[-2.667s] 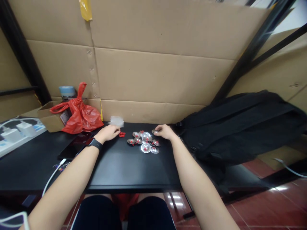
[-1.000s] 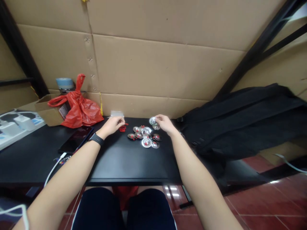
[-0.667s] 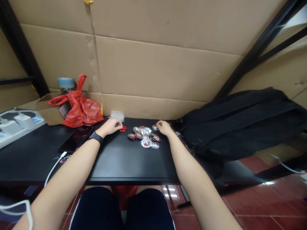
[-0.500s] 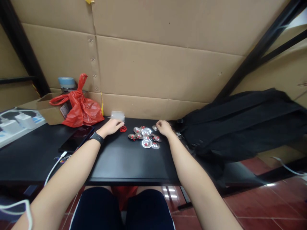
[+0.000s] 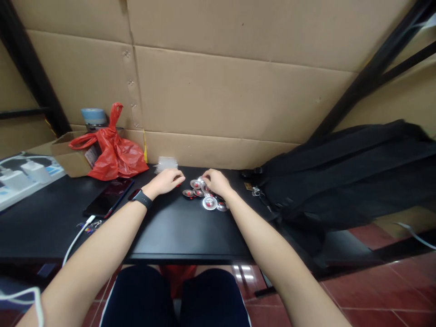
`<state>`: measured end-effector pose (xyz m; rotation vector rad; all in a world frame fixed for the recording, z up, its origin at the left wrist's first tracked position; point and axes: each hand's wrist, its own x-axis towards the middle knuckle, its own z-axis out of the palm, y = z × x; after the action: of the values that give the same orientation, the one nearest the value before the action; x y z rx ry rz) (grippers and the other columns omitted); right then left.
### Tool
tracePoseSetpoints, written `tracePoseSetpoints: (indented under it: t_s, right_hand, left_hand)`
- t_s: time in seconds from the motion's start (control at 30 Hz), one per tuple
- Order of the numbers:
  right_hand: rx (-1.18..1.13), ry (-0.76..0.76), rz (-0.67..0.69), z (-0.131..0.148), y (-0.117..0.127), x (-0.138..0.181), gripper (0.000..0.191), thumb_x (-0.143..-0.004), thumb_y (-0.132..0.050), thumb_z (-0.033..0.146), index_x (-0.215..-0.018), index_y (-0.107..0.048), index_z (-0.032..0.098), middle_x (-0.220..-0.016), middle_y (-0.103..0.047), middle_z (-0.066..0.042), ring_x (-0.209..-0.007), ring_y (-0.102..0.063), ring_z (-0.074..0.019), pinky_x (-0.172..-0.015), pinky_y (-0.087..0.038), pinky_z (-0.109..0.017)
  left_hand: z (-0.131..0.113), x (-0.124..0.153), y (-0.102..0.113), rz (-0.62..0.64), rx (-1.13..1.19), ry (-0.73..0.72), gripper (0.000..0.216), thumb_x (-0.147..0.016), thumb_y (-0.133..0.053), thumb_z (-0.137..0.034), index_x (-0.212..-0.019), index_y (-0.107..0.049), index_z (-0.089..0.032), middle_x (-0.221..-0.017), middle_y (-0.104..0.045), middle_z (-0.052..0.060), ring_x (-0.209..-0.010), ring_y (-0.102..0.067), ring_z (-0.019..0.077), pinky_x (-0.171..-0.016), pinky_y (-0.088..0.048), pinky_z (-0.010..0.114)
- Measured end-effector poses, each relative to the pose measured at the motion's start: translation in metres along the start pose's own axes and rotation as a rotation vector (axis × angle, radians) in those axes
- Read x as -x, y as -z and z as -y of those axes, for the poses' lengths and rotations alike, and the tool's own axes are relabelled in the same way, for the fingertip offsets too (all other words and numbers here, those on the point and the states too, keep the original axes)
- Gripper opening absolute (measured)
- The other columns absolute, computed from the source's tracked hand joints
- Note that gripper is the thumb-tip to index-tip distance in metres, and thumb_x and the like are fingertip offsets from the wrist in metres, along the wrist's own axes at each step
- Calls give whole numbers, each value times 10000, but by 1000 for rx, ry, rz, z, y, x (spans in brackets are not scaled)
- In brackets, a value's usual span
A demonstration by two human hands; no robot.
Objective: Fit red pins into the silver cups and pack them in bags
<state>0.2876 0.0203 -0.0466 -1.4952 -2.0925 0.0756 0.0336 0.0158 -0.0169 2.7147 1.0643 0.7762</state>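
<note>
A pile of small silver discs with red centres (image 5: 209,203) lies on the black table (image 5: 177,231) near its back edge. My right hand (image 5: 215,182) rests on the back of the pile, fingers curled down onto the discs; what they grip is hidden. My left hand (image 5: 166,180), with a black watch (image 5: 139,198) on its wrist, sits just left of the pile. Its fingers are closed over small red loops (image 5: 177,185), which are mostly hidden.
A red plastic bag (image 5: 114,156), a cardboard box (image 5: 66,159) and a blue-lidded jar (image 5: 92,116) stand at the back left. A phone (image 5: 107,198) and a white cable (image 5: 76,243) lie left. A black backpack (image 5: 340,172) and keys (image 5: 255,191) are right. Clear packets (image 5: 166,162) lean against the cardboard wall (image 5: 221,100).
My right hand has moved left from the pile's far right edge onto the pile. My left hand has slid slightly right, covering the red loops.
</note>
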Motion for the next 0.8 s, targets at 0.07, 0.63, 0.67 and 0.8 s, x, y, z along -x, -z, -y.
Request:
tracePoseSetpoints:
  t_s: [0.07, 0.63, 0.67, 0.8]
  right_hand:
    - [-117, 58, -95, 2, 4, 1, 145, -887, -563, 217, -870, -707, 206, -944, -715, -66, -877, -647, -197, -818, -480, -317]
    - [-1081, 32, 46, 58, 27, 16, 330, -788, -717, 520, -871, -612, 219, -752, -642, 6, -669, -620, -140, -650, -534, -285]
    - [-1083, 18, 41, 60, 27, 17, 332, -796, -705, 530, -866, -609, 220, -760, -639, 4, -670, -616, -139, -646, -535, -283]
    - [-1103, 7, 63, 65, 30, 20, 355, -781, -710, 545, -877, -594, 224, -933, -647, -18, -727, -628, -141, -640, -545, -277]
  left_hand:
    - [-7, 0, 2, -16, 29, -29, 227, -943, -507, -312, -882, -681, -179, -836, -707, 42, -753, -636, 170, -720, -456, 264]
    - [-51, -3, -4, -288, 355, 73, 188, -901, -595, -317, -905, -687, -153, -869, -742, 48, -733, -668, 156, -707, -526, 260]
    - [-51, -3, -4, -289, 376, 74, 188, -900, -594, -314, -903, -686, -150, -868, -743, 50, -735, -672, 156, -710, -531, 260]
    - [-52, -2, -6, -314, 433, 85, 195, -874, -614, -313, -906, -692, -136, -848, -744, 58, -733, -690, 165, -692, -547, 258]
